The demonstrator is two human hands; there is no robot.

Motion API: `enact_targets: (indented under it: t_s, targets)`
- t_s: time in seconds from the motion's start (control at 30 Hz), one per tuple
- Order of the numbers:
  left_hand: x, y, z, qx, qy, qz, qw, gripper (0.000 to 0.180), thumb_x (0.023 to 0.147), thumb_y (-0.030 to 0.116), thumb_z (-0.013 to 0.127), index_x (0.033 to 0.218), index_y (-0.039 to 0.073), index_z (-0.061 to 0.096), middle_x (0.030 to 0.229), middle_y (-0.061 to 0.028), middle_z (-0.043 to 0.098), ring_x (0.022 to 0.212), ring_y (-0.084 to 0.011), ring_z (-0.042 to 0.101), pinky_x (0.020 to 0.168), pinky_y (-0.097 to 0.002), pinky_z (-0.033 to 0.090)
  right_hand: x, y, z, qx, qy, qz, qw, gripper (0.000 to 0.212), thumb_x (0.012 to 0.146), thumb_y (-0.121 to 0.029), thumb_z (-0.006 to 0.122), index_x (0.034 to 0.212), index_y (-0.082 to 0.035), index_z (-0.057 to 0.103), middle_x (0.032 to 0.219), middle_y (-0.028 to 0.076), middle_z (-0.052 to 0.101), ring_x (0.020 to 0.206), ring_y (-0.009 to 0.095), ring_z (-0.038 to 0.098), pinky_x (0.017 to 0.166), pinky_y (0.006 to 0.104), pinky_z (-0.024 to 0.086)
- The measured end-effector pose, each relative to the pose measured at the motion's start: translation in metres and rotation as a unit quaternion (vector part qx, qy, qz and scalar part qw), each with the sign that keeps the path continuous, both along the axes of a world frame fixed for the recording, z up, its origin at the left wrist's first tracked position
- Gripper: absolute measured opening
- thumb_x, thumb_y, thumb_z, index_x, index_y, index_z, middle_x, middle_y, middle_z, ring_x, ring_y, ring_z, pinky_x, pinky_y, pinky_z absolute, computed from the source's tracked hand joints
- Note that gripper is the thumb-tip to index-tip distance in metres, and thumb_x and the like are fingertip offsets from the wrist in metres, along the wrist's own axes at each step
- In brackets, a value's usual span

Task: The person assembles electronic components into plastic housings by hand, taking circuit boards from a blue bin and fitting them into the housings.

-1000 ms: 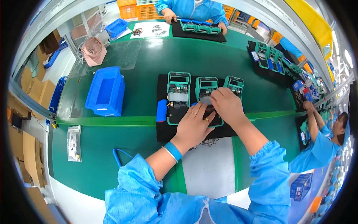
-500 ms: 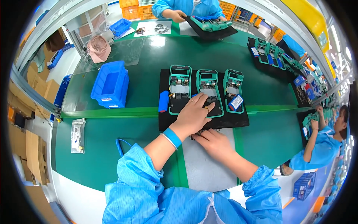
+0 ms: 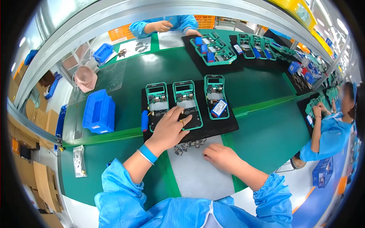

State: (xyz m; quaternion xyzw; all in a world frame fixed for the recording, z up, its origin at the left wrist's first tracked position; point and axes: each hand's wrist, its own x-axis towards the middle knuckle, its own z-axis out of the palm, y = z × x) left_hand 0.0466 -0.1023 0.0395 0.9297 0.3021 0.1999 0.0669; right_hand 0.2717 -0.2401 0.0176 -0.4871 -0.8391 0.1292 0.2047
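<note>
My left hand [image 3: 170, 128] lies palm down over the lower ends of the left green housing [image 3: 157, 99] and the middle green housing [image 3: 186, 99], fingers spread. Beneath its palm, part of both housings is hidden. A blue battery pack [image 3: 145, 121] rests beside the left housing, and another blue battery pack [image 3: 218, 108] sits in the right green housing [image 3: 215, 89]. All three housings lie on a black mat [image 3: 222, 127]. On the grey sheet [image 3: 197, 174], my right hand [image 3: 221, 156] is closed, its fingertips curled under; whatever they hold is hidden. Small dark metal parts [image 3: 186, 147] are piled to its left.
A blue bin [image 3: 99, 112] stands left of the mat, with a pink fan [image 3: 85, 78] behind it. A plastic bag [image 3: 79, 161] lies near left. Across the bench, a person's hand [image 3: 162, 26] is near a mat of housings [image 3: 215, 49]. Another person [image 3: 327, 129] works at right.
My right hand has come away from the small parts, back and to the right, uncovering them. The view has shifted. The person opposite has set the mat of housings down on the bench.
</note>
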Motion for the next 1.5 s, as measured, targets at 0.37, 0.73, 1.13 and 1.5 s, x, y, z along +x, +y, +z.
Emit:
enact_targets:
  t_s: [0.37, 0.73, 1.13, 1.5]
  targets:
    - [0.13, 0.024, 0.02, -0.024, 0.011, -0.079, 0.997, 0.053, 0.083, 0.03, 0.076, 0.132, 0.012, 0.063, 0.126, -0.0193, 0.057, 0.119, -0.0398, 0.053, 0.1, -0.0462, 0.046, -0.034, -0.005, 0.005, 0.101, -0.19, -0.004, 0.977, 0.007, 0.068, -0.012, 0.065, 0.071, -0.007, 0.062, 0.07, 0.01, 0.063, 0.066, 0.024, 0.067, 0.051, 0.0343, 0.055]
    - [0.087, 0.048, -0.002, -0.042, -0.214, 0.065, 0.974, 0.025, 0.094, 0.006, 0.055, 0.118, -0.001, 0.057, 0.122, -0.0236, 0.061, 0.118, -0.0407, 0.058, 0.097, -0.0438, 0.049, 0.052, 0.042, 0.064, -0.044, 0.144, -0.097, 0.984, 0.012, 0.087, -0.013, 0.067, 0.094, -0.006, 0.073, 0.09, 0.013, 0.071, 0.08, 0.032, 0.07, 0.07, 0.0392, 0.057]
    - [0.115, 0.004, -0.012, 0.027, -0.006, 0.007, 1.0, 0.053, 0.084, 0.033, 0.075, 0.133, 0.018, 0.064, 0.132, -0.0189, 0.049, 0.132, -0.039, 0.04, 0.109, -0.0486, 0.039, 0.09, 0.128, 0.027, 0.15, 0.087, -0.162, 0.971, 0.005, 0.084, -0.007, 0.073, 0.089, -0.006, 0.072, 0.084, 0.007, 0.061, 0.074, 0.021, 0.065, 0.06, 0.0318, 0.052]
    - [0.114, 0.002, -0.02, 0.055, -0.039, 0.002, 0.998, 0.051, 0.086, 0.031, 0.074, 0.132, 0.012, 0.063, 0.133, -0.0211, 0.048, 0.13, -0.0413, 0.042, 0.106, -0.0492, 0.043, 0.089, 0.161, 0.017, 0.297, -0.191, -0.071, 0.933, 0.014, 0.067, -0.01, 0.069, 0.073, -0.01, 0.057, 0.081, 0.004, 0.051, 0.079, 0.019, 0.06, 0.056, 0.0305, 0.053]
